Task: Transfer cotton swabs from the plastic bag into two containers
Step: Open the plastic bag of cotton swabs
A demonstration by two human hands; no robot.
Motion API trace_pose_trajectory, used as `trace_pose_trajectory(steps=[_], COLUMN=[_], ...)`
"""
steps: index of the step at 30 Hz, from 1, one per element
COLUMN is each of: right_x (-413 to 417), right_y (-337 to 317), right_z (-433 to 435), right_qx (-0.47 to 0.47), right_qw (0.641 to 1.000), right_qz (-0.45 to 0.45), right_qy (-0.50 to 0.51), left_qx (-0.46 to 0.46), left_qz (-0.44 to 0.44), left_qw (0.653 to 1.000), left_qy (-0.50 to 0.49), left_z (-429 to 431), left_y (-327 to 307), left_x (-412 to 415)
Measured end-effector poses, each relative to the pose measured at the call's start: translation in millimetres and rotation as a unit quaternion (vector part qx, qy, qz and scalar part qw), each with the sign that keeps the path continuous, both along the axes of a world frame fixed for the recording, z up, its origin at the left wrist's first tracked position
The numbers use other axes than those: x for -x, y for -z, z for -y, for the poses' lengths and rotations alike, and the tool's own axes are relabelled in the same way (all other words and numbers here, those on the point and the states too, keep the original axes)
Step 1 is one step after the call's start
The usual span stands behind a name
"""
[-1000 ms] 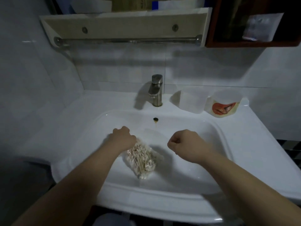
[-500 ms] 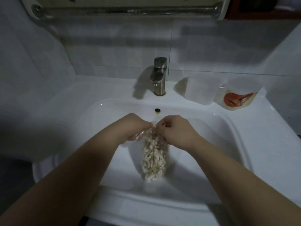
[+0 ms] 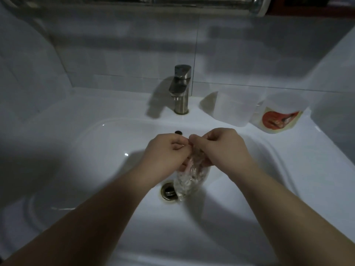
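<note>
Over the middle of the sink basin (image 3: 92, 154), just above the drain (image 3: 169, 191), the plastic bag (image 3: 189, 179) hangs straight down w/ the cotton swabs (image 3: 186, 186) bunched in the lower part. Both the left hand (image 3: 165, 152) and the right hand (image 3: 222, 148) have their fingers curled in tight, pinching the top of the bag from either side, knuckles nearly touching. Neither holds anything else. That's the grip you use to pull a seal apart or tear film, so imo the step is getting the bag open, not pouring yet. Can't tell if the mouth is open tho, the fingers hide it.

Holding it by the top makes sense: the swabs' weight pulls the film taut, so the pull goes into the seam. Doing it over the basin prob means strays land in the bowl, not the floor, but that open drain right underneath is a bit sketchy.

The two containers sit on the ledge right of the faucet (image 3: 180, 89): a clear container (image 3: 233, 110) and just beside it a labelled tub (image 3: 280, 116) w/ a red-orange picture. Both upright, well apart from the hands. Nothing visible in the clear one, can't see into the other.
</note>
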State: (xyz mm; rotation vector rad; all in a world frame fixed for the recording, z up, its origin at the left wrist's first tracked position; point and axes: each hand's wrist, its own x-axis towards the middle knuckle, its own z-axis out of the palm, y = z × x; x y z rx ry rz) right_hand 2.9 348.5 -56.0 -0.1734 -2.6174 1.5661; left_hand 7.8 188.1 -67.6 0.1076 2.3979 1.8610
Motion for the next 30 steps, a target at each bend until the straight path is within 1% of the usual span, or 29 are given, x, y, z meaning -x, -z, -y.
trace_pose_trajectory(steps=[3,5,8,10,12,13,14,16,20,24,27,30], right_x=[-0.9,0.3,1.6,3.0,4.9,5.6,6.2,7.5,10.6,9.9,8.3,6.4], right_y=[-2.8,-2.3,-1.6,-1.4,-0.2,1.1,2.8,6.0,9.9,10.8,9.2,9.5], right_z=[-2.8,-4.1,-4.8,-6.3,-7.9,-8.2,-8.1,-7.4,-8.1,-10.0,-8.2,-5.3], right_qx=[0.018,0.042,0.038,0.068,0.086,0.075,0.061,0.039,0.024,0.020,0.007,-0.065], right_qw=[0.999,0.997,0.996,0.993,0.990,0.990,0.991,0.992,0.991,0.988,0.984,0.981], right_qz=[0.033,0.046,0.054,0.063,0.072,0.073,0.070,0.059,0.044,0.039,0.046,0.026], right_qy=[-0.036,-0.045,-0.055,-0.069,-0.086,-0.094,-0.100,-0.105,-0.128,-0.150,-0.173,-0.182], left_qx=[-0.034,-0.026,0.006,0.062,0.184,0.221,0.222,0.173,0.163,0.079,0.111,0.086], left_qz=[0.004,-0.002,-0.017,-0.056,-0.122,-0.136,-0.130,-0.107,-0.104,-0.037,-0.012,0.016], left_qw=[0.999,1.000,1.000,0.996,0.975,0.966,0.966,0.978,0.981,0.995,0.993,0.996], left_qy=[0.007,0.007,0.016,0.009,-0.006,0.004,0.020,0.043,0.023,0.053,0.026,0.008], left_z=[-1.2,-1.3,0.1,1.6,7.6,10.9,13.6,17.6,24.0,23.8,27.1,25.1], left_y=[2.0,3.9,6.3,9.2,11.5,10.8,8.7,5.6,10.3,6.0,5.7,5.0], left_x=[-1.0,0.4,2.8,6.0,10.8,12.3,13.3,16.2,24.5,23.2,27.7,29.5])
